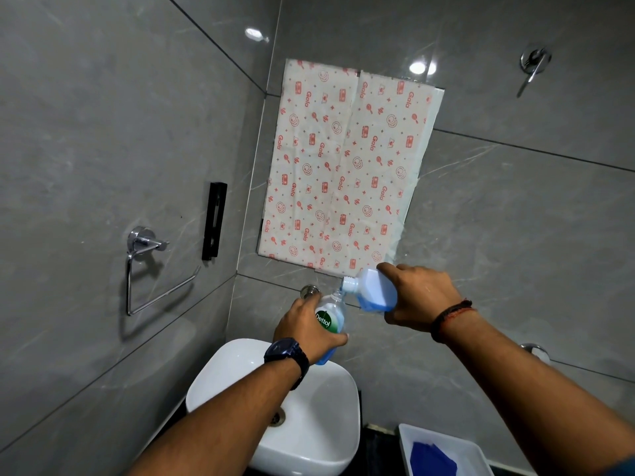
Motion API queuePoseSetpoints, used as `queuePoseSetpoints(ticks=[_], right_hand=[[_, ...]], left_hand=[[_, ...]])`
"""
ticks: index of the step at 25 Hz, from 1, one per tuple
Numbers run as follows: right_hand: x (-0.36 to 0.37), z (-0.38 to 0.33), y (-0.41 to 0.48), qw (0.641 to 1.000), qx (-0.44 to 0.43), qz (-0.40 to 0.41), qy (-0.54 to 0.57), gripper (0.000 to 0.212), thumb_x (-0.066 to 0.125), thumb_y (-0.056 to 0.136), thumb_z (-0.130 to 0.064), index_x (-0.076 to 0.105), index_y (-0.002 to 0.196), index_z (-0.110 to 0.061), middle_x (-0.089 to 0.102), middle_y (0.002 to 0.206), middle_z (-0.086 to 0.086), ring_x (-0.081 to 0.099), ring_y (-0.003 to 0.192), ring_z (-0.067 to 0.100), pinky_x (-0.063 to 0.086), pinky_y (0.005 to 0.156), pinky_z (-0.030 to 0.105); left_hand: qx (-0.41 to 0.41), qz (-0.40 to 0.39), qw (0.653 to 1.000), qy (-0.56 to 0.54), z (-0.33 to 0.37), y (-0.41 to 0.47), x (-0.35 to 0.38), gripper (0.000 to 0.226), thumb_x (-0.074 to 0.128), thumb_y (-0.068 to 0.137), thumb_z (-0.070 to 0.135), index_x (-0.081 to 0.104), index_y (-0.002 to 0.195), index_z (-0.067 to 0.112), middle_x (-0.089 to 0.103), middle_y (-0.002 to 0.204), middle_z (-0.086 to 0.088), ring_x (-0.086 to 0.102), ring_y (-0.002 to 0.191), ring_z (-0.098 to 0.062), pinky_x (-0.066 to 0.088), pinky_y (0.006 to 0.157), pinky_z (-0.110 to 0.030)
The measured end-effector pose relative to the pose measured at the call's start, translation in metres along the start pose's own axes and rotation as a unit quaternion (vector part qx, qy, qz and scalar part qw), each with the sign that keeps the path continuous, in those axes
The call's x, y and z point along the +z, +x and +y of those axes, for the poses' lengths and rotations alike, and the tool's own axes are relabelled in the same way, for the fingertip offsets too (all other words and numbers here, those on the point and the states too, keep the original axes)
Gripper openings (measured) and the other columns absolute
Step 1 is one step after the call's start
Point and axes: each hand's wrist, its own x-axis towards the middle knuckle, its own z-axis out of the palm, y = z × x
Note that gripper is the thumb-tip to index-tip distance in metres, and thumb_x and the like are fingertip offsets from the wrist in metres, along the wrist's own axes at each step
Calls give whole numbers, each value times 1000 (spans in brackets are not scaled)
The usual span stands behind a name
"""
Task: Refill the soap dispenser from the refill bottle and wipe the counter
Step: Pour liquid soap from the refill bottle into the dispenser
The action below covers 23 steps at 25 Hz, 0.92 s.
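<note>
My left hand (309, 326) grips a clear soap dispenser bottle (331, 321) with a green Dettol label, held above the white basin (330, 417). Blue liquid fills its lower part. My right hand (424, 298) holds a translucent refill bottle (372, 290) tipped on its side, with its white neck touching the dispenser's open mouth. Blue soap lies along the lower side of the refill bottle. A blue cloth (433, 460) rests in a white tray (409, 441) at the lower right.
A printed paper sheet (343, 166) covers part of the grey tiled wall ahead. A chrome wall tap (309, 291) sits behind the dispenser. A chrome towel ring (147, 266) and a black holder (214, 219) are on the left wall. The dark counter (378, 444) runs beside the basin.
</note>
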Motion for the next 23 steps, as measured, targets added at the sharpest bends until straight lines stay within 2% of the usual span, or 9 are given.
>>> queuePoseSetpoints(ticks=[23], right_hand=[[-4,-1,3,1000,0,0,-8,75,74,69,-44,34,131,-29,61,119,2,60,94,24,58,74,38]], left_hand=[[1,9,1000,2,0,1,-3,92,79,45,58,41,126,36,55,118,4,55,96,-18,53,75,-33]])
